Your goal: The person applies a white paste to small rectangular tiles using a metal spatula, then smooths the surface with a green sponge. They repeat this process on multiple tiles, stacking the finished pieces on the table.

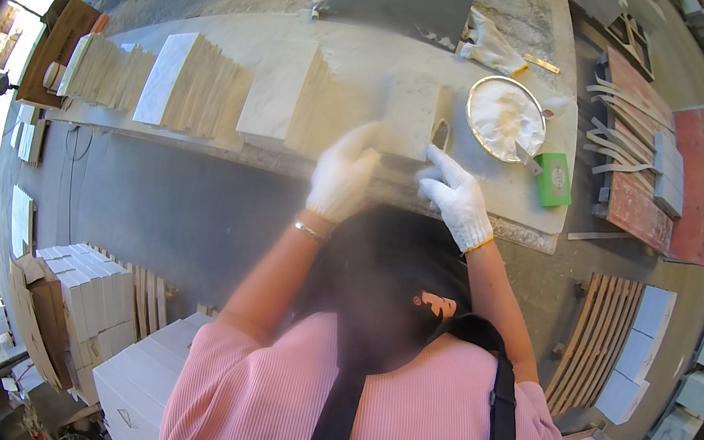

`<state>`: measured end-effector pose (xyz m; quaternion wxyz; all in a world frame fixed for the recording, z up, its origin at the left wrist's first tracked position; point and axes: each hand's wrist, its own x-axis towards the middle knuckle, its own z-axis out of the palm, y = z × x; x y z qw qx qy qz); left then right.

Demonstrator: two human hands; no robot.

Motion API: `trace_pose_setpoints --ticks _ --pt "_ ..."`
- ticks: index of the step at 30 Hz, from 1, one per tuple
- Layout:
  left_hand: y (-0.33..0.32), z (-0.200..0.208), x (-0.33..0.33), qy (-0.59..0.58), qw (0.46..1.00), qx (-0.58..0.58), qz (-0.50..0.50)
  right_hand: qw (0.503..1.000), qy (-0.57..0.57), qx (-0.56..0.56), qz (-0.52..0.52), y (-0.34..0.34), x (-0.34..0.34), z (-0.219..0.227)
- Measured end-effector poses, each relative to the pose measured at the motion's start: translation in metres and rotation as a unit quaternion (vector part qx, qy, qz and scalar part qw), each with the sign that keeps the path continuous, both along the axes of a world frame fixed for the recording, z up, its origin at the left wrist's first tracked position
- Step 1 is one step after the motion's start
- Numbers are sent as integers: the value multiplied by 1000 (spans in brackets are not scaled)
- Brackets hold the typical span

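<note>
Both my hands wear white knitted gloves and are at the near edge of the worktable. My left hand (344,174) is at the near left corner of a pale marble tile (410,116); its fingers are bent and smeared by motion, so its grip is unclear. By the tile's near right corner is my right hand (457,201), index finger stretched out and thumb apart from it, nothing seen between them. Right of the tile stands a round tub (498,106) of white paste with a scraper (529,160) in it. A green box (554,181) lies beside it.
Rows of upright marble tiles (278,93) stand on the table (367,51) to the left. Behind lie a dark sheet (401,2) and a loose glove (491,46). Pallets (594,344) and white boxes (146,371) stand on the floor around me.
</note>
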<state>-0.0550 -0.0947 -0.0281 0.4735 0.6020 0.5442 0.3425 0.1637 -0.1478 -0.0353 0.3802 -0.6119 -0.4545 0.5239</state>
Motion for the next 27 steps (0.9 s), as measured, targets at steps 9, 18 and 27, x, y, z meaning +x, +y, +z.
trace_pose_setpoints --ticks 9,18,27 --pt "-17 8 -13 -242 944 -217 64 988 124 -76 -41 -24 5 24" --pt "-8 6 -14 -180 951 -250 20 983 90 -146 -59 -11 2 26" --pt "-17 24 -1 -186 950 -247 -36 988 79 -122 -52 -6 -13 32"
